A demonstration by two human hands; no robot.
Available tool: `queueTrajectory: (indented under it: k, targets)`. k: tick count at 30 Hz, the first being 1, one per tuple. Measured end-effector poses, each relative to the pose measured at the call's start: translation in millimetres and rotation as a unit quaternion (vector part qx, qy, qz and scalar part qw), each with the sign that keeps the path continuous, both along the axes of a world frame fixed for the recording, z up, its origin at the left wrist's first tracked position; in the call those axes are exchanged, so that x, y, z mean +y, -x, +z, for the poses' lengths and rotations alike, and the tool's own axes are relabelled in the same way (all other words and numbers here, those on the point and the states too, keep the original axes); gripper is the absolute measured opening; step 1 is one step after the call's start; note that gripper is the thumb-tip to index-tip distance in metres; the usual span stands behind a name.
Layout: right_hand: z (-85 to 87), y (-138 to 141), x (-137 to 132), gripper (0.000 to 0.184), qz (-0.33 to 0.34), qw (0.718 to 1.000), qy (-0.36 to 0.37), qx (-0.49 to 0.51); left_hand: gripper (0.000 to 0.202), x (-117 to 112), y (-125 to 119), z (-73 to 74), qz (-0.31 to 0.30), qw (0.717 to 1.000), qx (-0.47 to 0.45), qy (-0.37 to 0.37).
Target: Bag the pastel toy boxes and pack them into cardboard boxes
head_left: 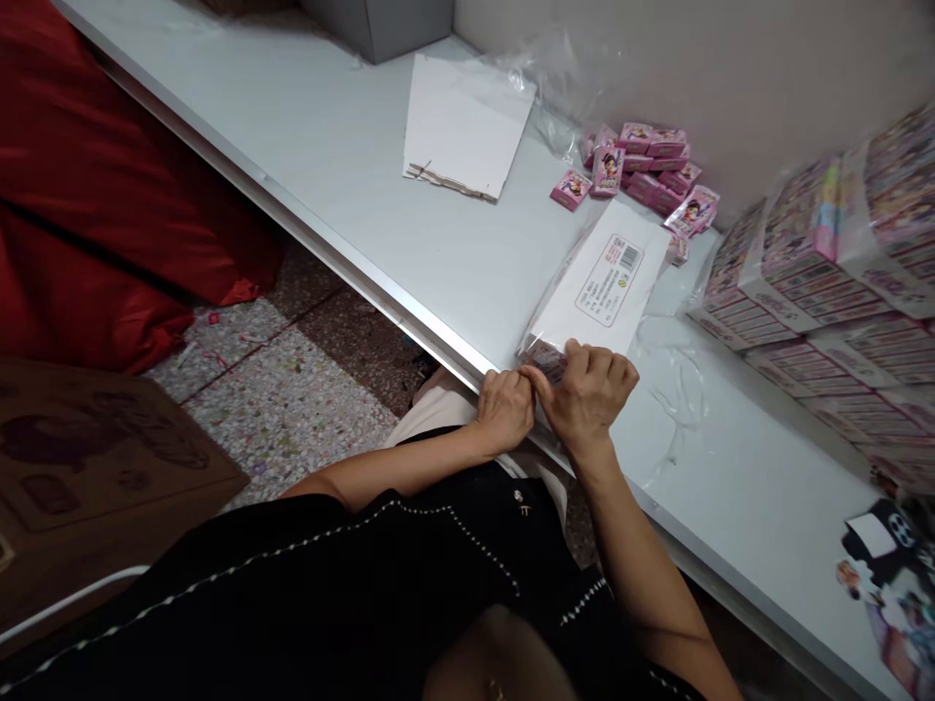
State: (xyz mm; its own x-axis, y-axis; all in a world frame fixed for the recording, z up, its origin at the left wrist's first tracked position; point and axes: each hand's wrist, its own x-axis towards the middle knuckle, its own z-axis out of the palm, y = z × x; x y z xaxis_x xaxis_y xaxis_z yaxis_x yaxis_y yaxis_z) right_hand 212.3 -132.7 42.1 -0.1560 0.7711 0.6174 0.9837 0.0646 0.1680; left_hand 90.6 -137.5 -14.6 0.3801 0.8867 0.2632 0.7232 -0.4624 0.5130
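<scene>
A white box [606, 273] with a printed label and barcode lies slantwise on the table. Clear plastic film [527, 343] covers it and looks creased at its near left corner. My right hand [595, 394] is closed over the box's near end, fingers curled on top and thumb stretched toward my left hand. At the table's front edge, my left hand [505, 409] is closed beside that corner, touching the right thumb. Its fingertips seem to pinch the film, though they are mostly hidden. Beyond the box lies a pile of small pink picture boxes [647, 161].
Film-wrapped boxes [825, 273] are stacked at the right. Flattened white cardboard [467, 127] and loose clear plastic [577, 83] lie farther back, near a grey bin [394, 24]. A brown carton [109, 458] and red fabric [109, 195] are on the left.
</scene>
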Motion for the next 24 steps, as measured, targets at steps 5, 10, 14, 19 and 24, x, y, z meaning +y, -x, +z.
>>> queueTrajectory:
  k: [5, 10, 14, 19, 24]
  targets:
    - [-0.3, 5, 7, 0.042, -0.031, 0.999, 0.002, -0.033, 0.024, -6, 0, 3.4, -0.039, 0.999, 0.008, 0.019]
    - [-3.6, 8, 9, 0.022, -0.044, 0.999, 0.018, -0.024, 0.021, -6, -5, 8.1, -0.072, 0.996, 0.021, 0.054]
    - [-5.6, 5, 7, 0.023, -0.032, 0.999, 0.009, -0.033, 0.025, 3, 19, -0.8, -0.12, 0.992, -0.028, 0.011]
    - [-6.6, 3, 6, 0.028, -0.031, 0.997, -0.012, -0.067, 0.044, 64, 67, 0.9, -0.077, 0.985, -0.1, -0.114]
    - [-7.5, 4, 6, 0.026, -0.032, 0.998, -0.023, -0.053, 0.068, 143, 53, 31.7, -0.401, 0.895, -0.001, -0.198]
